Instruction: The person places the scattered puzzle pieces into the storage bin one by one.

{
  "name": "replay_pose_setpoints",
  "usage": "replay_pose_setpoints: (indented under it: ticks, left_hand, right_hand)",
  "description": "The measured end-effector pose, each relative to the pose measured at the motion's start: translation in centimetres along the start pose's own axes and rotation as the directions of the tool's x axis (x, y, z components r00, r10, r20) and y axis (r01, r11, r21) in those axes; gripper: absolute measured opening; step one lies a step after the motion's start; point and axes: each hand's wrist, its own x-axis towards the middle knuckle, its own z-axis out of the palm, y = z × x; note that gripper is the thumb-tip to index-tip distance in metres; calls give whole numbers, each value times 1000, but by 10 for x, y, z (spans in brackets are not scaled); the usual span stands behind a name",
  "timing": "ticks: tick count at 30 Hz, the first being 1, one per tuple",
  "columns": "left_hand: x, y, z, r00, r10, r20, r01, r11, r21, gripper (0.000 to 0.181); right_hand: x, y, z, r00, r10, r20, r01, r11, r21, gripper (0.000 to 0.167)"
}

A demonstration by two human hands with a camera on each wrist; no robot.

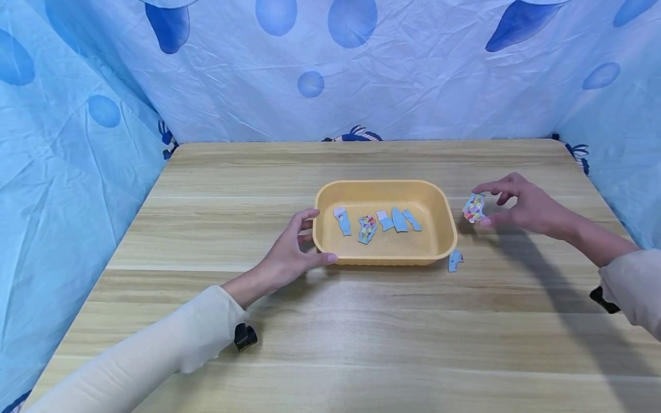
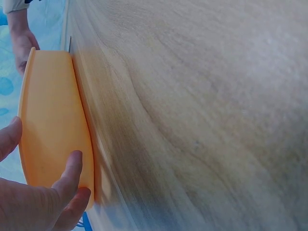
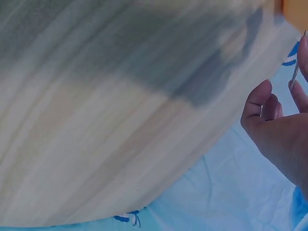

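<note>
A shallow orange-yellow plastic basin (image 1: pixel 384 252) sits on the table. My left hand (image 1: pixel 286 252) grips its left end, thumb along the front rim and fingers against the side; the left wrist view shows this hand (image 2: pixel 43 197) at the basin wall (image 2: pixel 53 115). To the right of the basin, my right hand (image 1: pixel 527 206) pinches a light blue puzzle piece (image 1: pixel 474 207) with a multicoloured pattern, above the table. In the right wrist view that hand (image 3: pixel 284 130) shows the piece only edge-on. Inside the basin lie a patterned piece (image 1: pixel 367 229) and several light blue pieces (image 1: pixel 399 220).
One more blue piece (image 1: pixel 455 260) lies on the wooden table (image 1: pixel 361 332) by the basin's front right corner. Blue printed cloth (image 1: pixel 361 69) hangs behind the table and along both sides.
</note>
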Motion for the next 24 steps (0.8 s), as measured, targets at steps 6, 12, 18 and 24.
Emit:
replay_pose_setpoints:
  ticks: [6,12,18,24]
  left_hand:
    - [0,-1,-1,1000,11,1,-11,1000,-4,96]
    - [0,-1,0,1000,6,4,-6,1000,-7,95]
    - [2,-3,0,1000,8,9,-8,1000,-13,94]
    - [1,-1,0,1000,11,8,-11,1000,-6,95]
  right_hand:
    - [4,-8,-8,1000,-27,-14,27,1000,7,68]
    - [7,-16,-13,999,-36,-30,36,999,-5,68]
    - [10,-26,-15,995,-85,-58,85,996,-14,67]
    - [13,-36,-11,989,-131,-72,131,991,-4,66]
